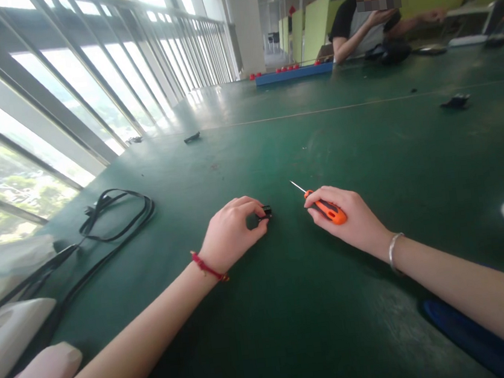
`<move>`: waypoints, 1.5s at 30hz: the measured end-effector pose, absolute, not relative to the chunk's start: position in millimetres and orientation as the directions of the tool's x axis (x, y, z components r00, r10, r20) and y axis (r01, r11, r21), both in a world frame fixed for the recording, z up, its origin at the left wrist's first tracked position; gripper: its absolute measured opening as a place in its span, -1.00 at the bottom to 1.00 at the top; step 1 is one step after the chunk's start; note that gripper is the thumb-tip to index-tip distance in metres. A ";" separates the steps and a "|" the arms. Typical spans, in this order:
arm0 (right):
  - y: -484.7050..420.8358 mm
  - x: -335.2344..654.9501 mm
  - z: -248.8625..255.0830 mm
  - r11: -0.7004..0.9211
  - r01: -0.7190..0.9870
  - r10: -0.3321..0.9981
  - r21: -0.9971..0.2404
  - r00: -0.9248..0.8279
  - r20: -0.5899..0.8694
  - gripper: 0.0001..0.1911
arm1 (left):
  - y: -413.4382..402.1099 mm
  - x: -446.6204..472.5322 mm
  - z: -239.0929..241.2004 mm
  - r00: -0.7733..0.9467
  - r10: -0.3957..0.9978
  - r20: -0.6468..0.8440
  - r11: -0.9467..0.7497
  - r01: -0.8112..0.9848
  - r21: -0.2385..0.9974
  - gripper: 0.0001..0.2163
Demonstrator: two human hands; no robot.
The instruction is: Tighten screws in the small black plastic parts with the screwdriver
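Note:
Between the thumb and forefinger of my left hand (pixel 237 227) is a small black block-like part (pixel 267 212), held just above or on the green table (pixel 256 310); its kind is too small to make out. My right hand (pixel 350 217) grips a screwdriver (pixel 333 211) with an orange and black handle. The screwdriver's thin metal shaft points up and to the left, away from me, its tip apart from the black part. Fingers of the left hand hide some of the part.
A black cable (pixel 125 234) lies looped at the left. Small dark pieces (pixel 192 138) rest farther back, and another dark piece (pixel 455 101) sits at the right. A blue tray (pixel 294 74) stands at the far edge, near a seated person (pixel 365 30). A dark blue object (pixel 473 333) lies under my right forearm.

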State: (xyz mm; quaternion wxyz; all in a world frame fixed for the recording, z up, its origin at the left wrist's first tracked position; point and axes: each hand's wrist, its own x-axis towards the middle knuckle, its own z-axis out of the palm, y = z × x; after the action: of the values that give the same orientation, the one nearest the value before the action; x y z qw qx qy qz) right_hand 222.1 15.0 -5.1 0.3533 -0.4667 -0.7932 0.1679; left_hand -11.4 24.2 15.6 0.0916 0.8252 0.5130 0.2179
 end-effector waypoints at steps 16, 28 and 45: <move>18.2 223.9 -8.6 0.482 0.643 0.876 -0.594 -0.374 0.306 -0.86 | -33.9 -196.0 38.3 -0.321 0.944 0.071 0.305 0.936 0.176 -0.71; 18.8 222.3 -7.0 0.461 0.649 0.885 -0.605 -0.385 0.262 -0.88 | -24.8 -209.3 45.8 -0.372 0.928 0.017 0.337 0.859 0.385 -0.58; 19.1 224.5 -8.6 0.437 0.657 0.894 -0.614 -0.390 0.219 -0.88 | -23.4 -214.1 37.1 -0.348 0.936 0.044 0.323 0.904 0.278 -0.70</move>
State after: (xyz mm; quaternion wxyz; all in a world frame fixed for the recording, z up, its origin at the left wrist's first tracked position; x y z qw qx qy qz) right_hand 224.5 19.1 -8.6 0.2687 -0.4823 -0.8039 0.2209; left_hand -214.1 -23.4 37.1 0.0625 0.5674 0.8110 0.1279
